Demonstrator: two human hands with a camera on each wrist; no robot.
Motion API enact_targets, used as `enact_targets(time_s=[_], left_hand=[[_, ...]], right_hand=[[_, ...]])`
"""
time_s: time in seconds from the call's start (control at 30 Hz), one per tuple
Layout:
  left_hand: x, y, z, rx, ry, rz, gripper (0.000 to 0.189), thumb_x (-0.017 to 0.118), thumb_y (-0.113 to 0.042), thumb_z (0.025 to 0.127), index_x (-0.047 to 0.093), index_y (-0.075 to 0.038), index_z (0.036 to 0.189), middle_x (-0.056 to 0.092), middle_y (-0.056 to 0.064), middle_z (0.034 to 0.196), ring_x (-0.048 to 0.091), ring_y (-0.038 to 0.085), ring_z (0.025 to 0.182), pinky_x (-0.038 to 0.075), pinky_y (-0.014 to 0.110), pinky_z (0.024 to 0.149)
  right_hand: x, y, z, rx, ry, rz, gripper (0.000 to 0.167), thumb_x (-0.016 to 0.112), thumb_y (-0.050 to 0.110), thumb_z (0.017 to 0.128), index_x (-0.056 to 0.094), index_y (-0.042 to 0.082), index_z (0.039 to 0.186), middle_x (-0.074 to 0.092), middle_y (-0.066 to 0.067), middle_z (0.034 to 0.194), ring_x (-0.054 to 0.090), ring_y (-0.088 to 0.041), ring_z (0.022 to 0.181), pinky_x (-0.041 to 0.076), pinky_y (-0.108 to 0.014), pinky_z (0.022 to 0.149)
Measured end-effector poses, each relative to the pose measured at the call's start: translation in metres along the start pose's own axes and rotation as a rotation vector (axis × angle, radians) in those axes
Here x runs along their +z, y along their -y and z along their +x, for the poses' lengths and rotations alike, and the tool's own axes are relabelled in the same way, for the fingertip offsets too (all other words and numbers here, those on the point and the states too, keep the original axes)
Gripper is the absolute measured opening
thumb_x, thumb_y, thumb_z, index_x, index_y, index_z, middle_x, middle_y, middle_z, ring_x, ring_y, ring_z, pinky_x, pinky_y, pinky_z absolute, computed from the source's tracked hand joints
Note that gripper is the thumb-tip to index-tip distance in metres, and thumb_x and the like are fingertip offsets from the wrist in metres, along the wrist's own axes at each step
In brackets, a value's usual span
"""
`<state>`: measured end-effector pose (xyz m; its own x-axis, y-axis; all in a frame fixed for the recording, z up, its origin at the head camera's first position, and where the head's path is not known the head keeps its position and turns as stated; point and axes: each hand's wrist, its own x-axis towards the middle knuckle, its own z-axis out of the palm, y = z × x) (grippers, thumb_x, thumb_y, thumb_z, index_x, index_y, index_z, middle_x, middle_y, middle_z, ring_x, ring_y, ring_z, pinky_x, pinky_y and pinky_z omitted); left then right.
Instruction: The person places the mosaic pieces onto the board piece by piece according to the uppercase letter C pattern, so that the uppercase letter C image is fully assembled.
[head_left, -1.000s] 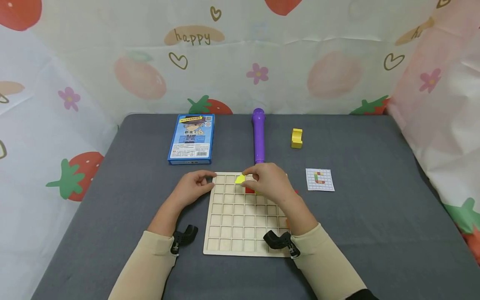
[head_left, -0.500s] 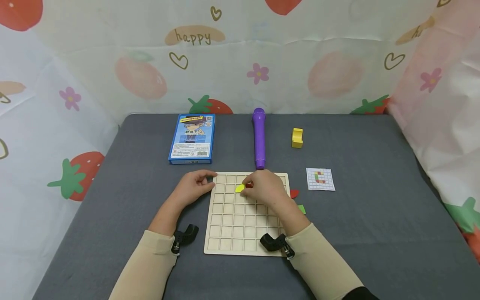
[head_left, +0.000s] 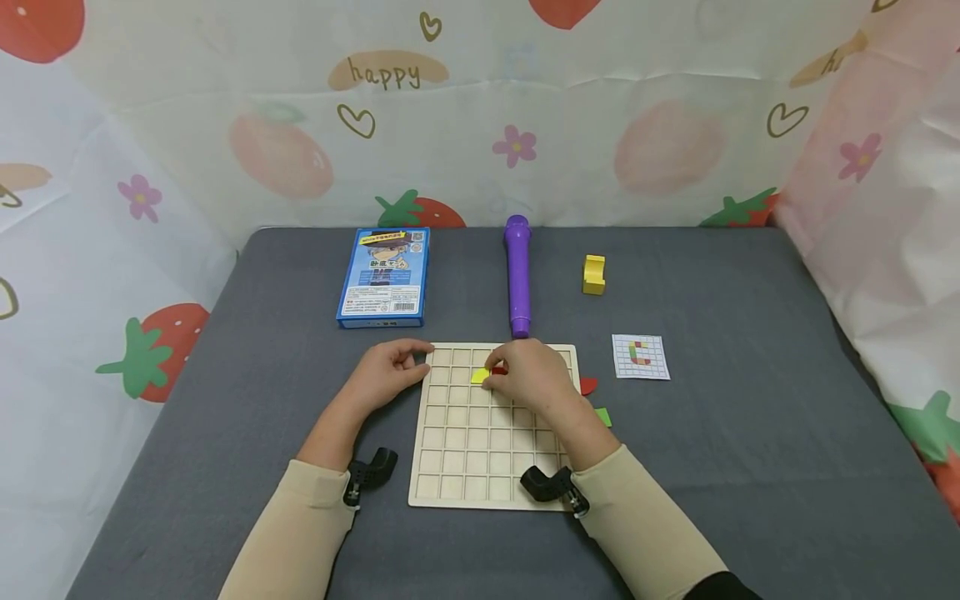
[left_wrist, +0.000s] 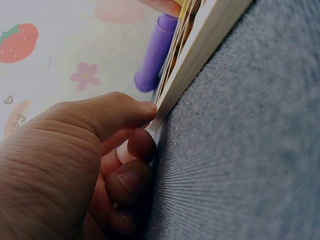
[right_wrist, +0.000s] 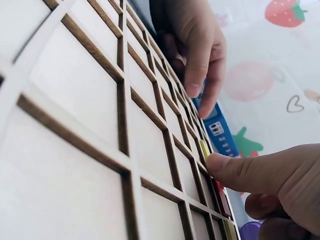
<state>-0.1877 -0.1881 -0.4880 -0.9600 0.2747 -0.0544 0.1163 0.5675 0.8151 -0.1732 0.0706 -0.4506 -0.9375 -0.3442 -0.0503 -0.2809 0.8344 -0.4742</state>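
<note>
A pale wooden board (head_left: 457, 450) with a raised square grid lies on the table. My left hand (head_left: 384, 375) holds the board's far left corner, its thumb (left_wrist: 135, 112) on the edge in the left wrist view. In the upper rows sits a small yellow tile (head_left: 479, 377), which my right hand (head_left: 536, 375) pinches between thumb and finger. The right wrist view has the thumb (right_wrist: 220, 162) against that tile, beside a red tile (right_wrist: 221, 197) set in the grid. My right hand hides part of the tiles in the head view.
Off the board's right edge lie a red rounded piece (head_left: 588, 386) and a green piece (head_left: 603, 417). Farther right is a small pattern card (head_left: 641, 358). Behind stand a blue box (head_left: 384, 275), a purple microphone-shaped stick (head_left: 517, 275) and a yellow notched block (head_left: 594, 275).
My right hand has come down and slightly left, bringing the yellow tile from above the board into the grid. Over the last half second both hands have stayed in place.
</note>
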Motion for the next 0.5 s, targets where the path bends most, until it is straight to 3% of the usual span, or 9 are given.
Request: enact_targets(time_s=[0.2,0.5], left_hand=[[0.002,0.000,0.000,0.001,0.013,0.009,0.032,0.071,-0.015,0.098,0.070,-0.007,0.129,0.058,0.002,0.070,0.046,0.019,0.055,0.038,0.034,0.058],[0.000,0.000,0.001,-0.001,0.009,0.020,0.032,0.071,-0.016,0.097,0.070,-0.008,0.129,0.058,0.002,0.070,0.047,0.020,0.055,0.038,0.034,0.057]], right_hand=[[-0.003,0.000,-0.007,0.032,0.006,0.045,0.029,0.084,0.032,0.087,0.080,0.019,0.113,0.061,0.006,0.073,0.055,-0.013,0.067,0.044,-0.032,0.058],[-0.020,-0.001,-0.022,0.025,-0.092,0.202,0.030,0.078,0.031,0.091,0.078,0.015,0.117,0.049,0.004,0.066,0.042,-0.013,0.059,0.032,-0.031,0.053]])
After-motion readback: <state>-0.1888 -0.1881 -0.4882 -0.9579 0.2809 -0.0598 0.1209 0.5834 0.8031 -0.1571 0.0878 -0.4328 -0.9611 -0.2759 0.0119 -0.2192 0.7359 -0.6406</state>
